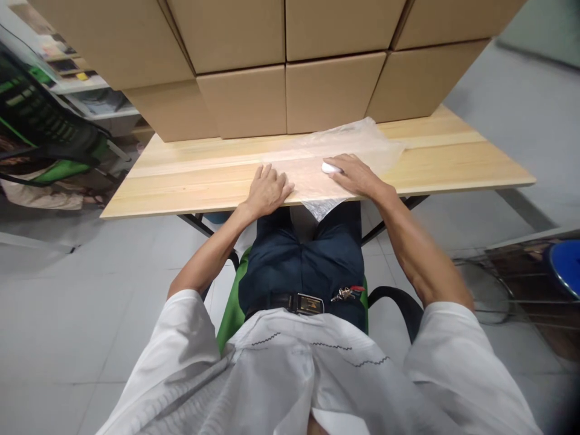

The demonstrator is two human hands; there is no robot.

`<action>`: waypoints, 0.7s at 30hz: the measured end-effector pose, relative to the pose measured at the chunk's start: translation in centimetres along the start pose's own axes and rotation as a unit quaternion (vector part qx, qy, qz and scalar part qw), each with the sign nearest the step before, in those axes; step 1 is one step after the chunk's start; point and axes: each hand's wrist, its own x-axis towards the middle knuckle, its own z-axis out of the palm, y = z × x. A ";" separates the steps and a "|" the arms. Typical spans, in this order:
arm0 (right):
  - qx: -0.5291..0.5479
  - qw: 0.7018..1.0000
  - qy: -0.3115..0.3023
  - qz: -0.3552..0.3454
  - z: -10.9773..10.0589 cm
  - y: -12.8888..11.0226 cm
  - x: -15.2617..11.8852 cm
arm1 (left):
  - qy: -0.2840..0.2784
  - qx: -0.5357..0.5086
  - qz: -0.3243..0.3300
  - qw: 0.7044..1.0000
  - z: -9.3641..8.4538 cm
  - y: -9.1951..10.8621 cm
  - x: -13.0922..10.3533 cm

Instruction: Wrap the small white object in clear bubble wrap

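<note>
A thin, clear plastic sheet [312, 178] lies on the wooden table, one corner drooping over the front edge. My left hand [268, 190] rests flat at the sheet's left side, fingers stretched out and holding nothing. On the right, my right hand [356, 174] is closed round a small, smooth, white rounded object [330, 168] that is against the sheet. Its exact kind is not clear, since the fingers and palm cover much of it.
Stacked cardboard boxes [244, 99] line the back of the wooden table [457, 151]. A black and green chair [49, 115] and shelves [97, 90] stand at the left. At the right are a blue round-topped stool [564, 266] and a wall.
</note>
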 end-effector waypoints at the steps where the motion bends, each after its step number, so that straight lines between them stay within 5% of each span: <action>1: 0.005 1.000 0.000 -0.003 -0.2 0.2 0.0 | 0.001 0.011 0.006 1.000 -0.1 0.4 -0.4; 7: 0.018 1.000 0.014 -0.010 -0.2 0.1 0.4 | 0.007 0.049 0.038 0.998 -0.9 1.4 -0.8; 21: -0.029 0.999 0.033 0.027 2.4 -5.2 -1.7 | -0.034 -0.017 0.052 0.998 -0.9 -1.0 1.0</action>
